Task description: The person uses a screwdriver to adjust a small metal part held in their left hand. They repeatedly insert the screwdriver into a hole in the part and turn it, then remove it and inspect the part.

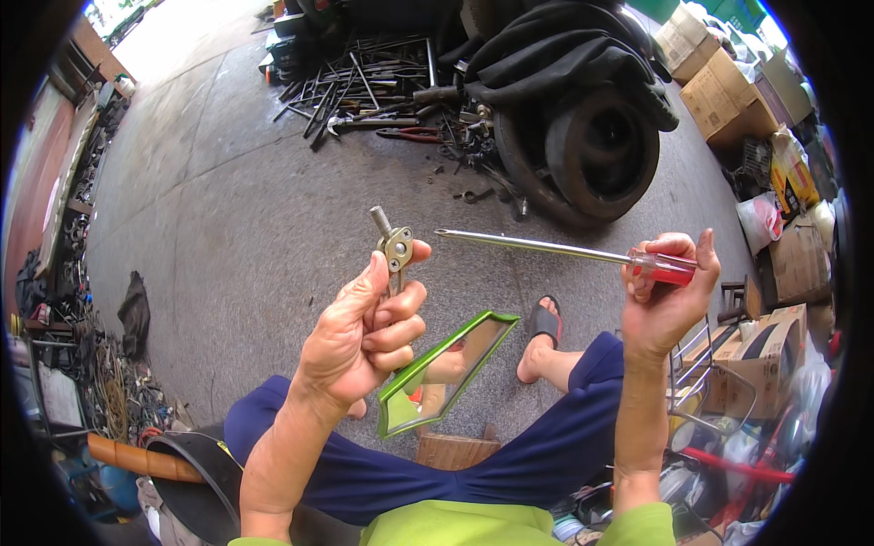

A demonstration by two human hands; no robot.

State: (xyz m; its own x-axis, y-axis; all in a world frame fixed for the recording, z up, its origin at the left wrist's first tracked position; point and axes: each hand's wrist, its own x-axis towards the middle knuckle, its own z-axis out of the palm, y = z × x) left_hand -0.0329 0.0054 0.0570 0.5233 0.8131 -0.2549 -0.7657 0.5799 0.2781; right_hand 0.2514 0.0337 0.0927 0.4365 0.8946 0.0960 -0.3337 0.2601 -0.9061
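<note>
Left hand (360,332): fingers closed on a metal bracket (398,248), its threaded stud (381,221) pointing up. Green-framed mirror (452,369) is just below this hand, tilted, between my knees; it appears joined to the bracket, though my fingers hide the join. Right hand (669,300): fingers curled around the red handle of a screwdriver (564,249); shaft roughly level, tip near the bracket but apart. Beyond, on the floor (218,227): piled tools (364,80), tyre (561,150).
</note>
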